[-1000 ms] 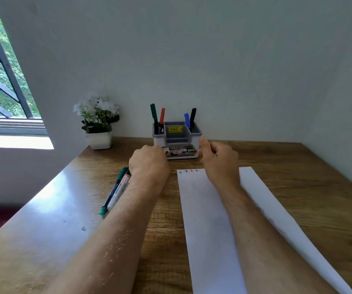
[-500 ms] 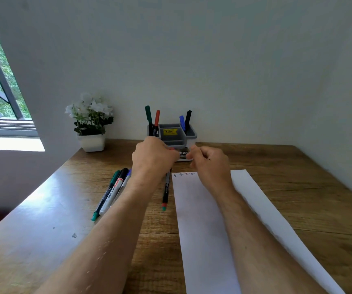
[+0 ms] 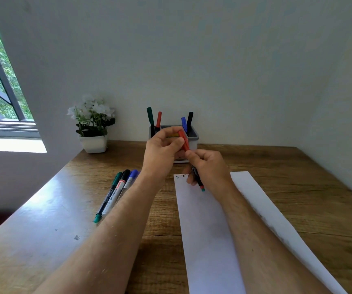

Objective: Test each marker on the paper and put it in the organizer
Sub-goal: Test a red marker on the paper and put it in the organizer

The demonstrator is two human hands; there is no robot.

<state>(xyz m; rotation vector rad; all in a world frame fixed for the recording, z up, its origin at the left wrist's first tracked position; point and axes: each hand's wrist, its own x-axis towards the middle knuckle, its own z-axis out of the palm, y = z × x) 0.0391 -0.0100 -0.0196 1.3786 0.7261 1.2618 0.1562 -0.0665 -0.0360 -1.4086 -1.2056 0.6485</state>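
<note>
Red cap pinched in the left hand, marker body clamped in the right hand, both raised above the top edge of the paper. Looks like the cap is being pulled off; can't tell if it's fully separated, fingers hide the joint. Neither grip is free.

Organizer sits behind the hands at the wall, four markers standing in it. Three more markers lie on the bench just left of the left forearm, untested by my read. A few small test marks at the paper's top edge.

Risks from here:
- Cap pops off with a jerk, tip swings and streaks fingers or bench instead of paper.
- Left forearm is near the loose markers; a sideways shift could roll them toward the bench edge.
- Paper isn't held down, so pressing the tip could drag it.
- Hands are close to the organizer; an overshoot forward could knock it.
</note>
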